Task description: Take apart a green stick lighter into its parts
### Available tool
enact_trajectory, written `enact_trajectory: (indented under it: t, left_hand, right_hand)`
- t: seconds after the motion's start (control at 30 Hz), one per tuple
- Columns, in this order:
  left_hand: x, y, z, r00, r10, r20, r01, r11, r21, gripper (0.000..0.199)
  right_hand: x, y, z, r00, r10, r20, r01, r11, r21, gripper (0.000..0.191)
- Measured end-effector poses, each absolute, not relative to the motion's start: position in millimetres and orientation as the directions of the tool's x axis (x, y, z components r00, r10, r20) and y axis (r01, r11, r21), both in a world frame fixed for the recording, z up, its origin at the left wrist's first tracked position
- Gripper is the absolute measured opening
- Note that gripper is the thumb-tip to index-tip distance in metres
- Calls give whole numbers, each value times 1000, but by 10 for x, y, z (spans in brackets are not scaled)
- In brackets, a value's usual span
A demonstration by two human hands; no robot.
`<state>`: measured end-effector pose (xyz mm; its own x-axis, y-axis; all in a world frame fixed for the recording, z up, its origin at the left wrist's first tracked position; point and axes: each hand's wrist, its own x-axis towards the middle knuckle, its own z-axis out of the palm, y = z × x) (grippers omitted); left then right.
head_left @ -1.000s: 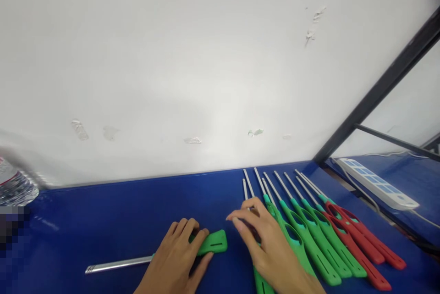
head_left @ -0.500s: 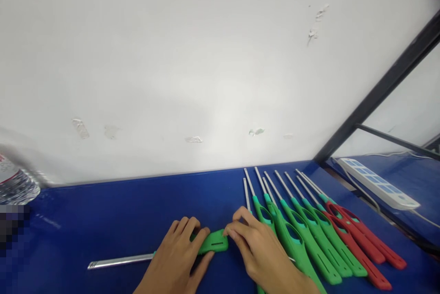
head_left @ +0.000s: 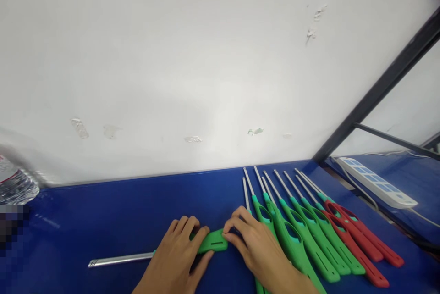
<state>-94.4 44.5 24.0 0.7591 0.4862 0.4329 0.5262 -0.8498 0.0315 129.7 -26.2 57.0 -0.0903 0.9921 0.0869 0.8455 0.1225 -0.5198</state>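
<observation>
A green long-necked lighter (head_left: 216, 241) lies crosswise on the blue table, its metal tube pointing left. My left hand (head_left: 178, 252) is closed round the middle of its handle, fingers over the far side and thumb on the near side. At the handle's right end, my right hand (head_left: 256, 243) has thumb and forefinger pinched together against the tip; anything small between them is hidden. Right beside that hand, several green lighters (head_left: 295, 243) lie in a fanned row, one partly on top of others, with several red lighters (head_left: 364, 241) at the row's right.
The blue table (head_left: 137, 211) meets a white wall behind. A clear bottle (head_left: 17, 186) stands at the left edge. At the right, a dark metal frame post (head_left: 371, 87) rises diagonally, and a white power strip (head_left: 378, 184) with a cable lies beyond it.
My right thumb and forefinger have shifted slightly and closed up on the end of the green handle. My left hand keeps its hold. The view has moved very slightly.
</observation>
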Motion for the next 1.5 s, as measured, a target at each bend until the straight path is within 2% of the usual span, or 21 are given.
enact_trajectory:
  t: [0.33,0.57,0.8,0.9,1.0,1.13,1.23,1.33,1.5]
  left_hand:
    - [-950,442,260,785,472,401,505,-863,25,32]
    - [-963,425,255,784,484,389,511,-858,38,33]
    - [-972,439,246,787,483,384,507,-861,44,35]
    - [-974,439,252,787,485,382,507,-860,48,34]
    - [-972,438,246,783,485,389,508,-860,48,35]
    - [-974,434,230,779,485,398,510,-859,48,34]
    - [-981,431,228,774,486,406,511,-858,52,34]
    - [-982,430,240,761,481,435,514,-856,48,34]
    - [-944,428,299,741,417,526,472,-881,34,29]
  right_hand:
    - [1323,-232,488,-102,987,121,831,151,-535,16]
    - [1322,-256,647,-99,982,159,785,175,-595,18]
    - [1257,-303,649,-347,932,106,747,343,-569,7]
    - [1237,-329,648,-398,914,76,761,375,-530,11]
    - [1229,-348,687,-396,917,43,784,362,-505,14]
    - [1193,-371,748,-395,919,-3,793,339,-507,5]
    - [1162,-386,780,-402,915,-15,780,334,-529,9]
    - [1168,-386,788,-358,934,13,776,305,-551,8]
    - [1237,-348,721,-196,976,98,802,217,-557,22]
